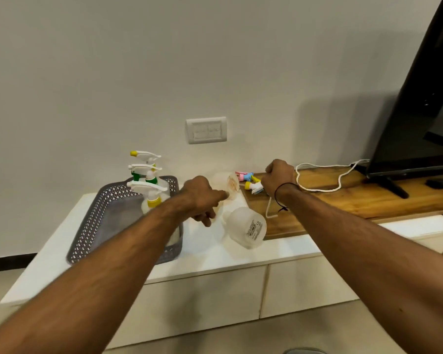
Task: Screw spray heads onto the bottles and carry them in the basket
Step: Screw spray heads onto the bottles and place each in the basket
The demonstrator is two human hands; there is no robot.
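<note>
A grey perforated basket point(98, 226) stands on the white cabinet point(241, 254) at the left and holds three upright bottles with spray heads point(149, 190). Two clear headless bottles lie on their sides to its right: the far bottle point(232, 183) and the near bottle point(248, 227). My left hand point(201, 198) is over the gap between basket and bottles, fingers spread, index tip at the far bottle. Loose spray heads point(246, 178) lie on the wooden top. My right hand point(276, 178) is closed beside them on a yellow-nozzled spray head point(253, 187), whose white dip tube point(267, 210) hangs below the wrist.
The wooden top point(343, 200) runs right of the cabinet and carries a looped white cable point(325, 187), a black TV point(419, 111) on its stand, and a dark remote point(442, 183). A wall socket plate point(206, 130) sits above the bottles. Drawer fronts lie below the cabinet edge.
</note>
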